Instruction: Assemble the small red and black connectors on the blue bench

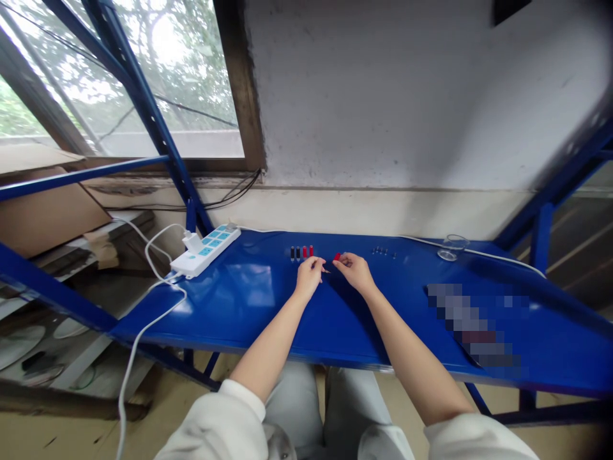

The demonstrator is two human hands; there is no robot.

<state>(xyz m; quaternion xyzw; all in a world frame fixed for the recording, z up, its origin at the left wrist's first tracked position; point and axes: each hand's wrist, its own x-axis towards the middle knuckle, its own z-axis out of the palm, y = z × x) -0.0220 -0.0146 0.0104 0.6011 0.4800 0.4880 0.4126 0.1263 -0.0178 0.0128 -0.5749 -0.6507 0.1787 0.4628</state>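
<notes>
Bright daylight pours through the window (167, 70), washing out the trees (177, 57) beyond, and glare streaks the glossy blue bench (249, 287); a pixelated patch (474, 322) blurs one area, and the wide lens bends the edges.

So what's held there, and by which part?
The right hand pinches a small red piece, the left a thin dark one; which part, too small to tell.

1. Whatever the person's left hand (310, 278) pinches is too small to tell.
2. The right hand (353, 268) partly hides a red piece (336, 256) at its fingertips.
3. The dark studs (383, 252) on the far side of the blue steel bench (268, 319) are too small to identify.
4. A pixelated blur (474, 326) hides the bench's right part.
5. The left edge cuts off a cardboard sheet (43, 214).
</notes>
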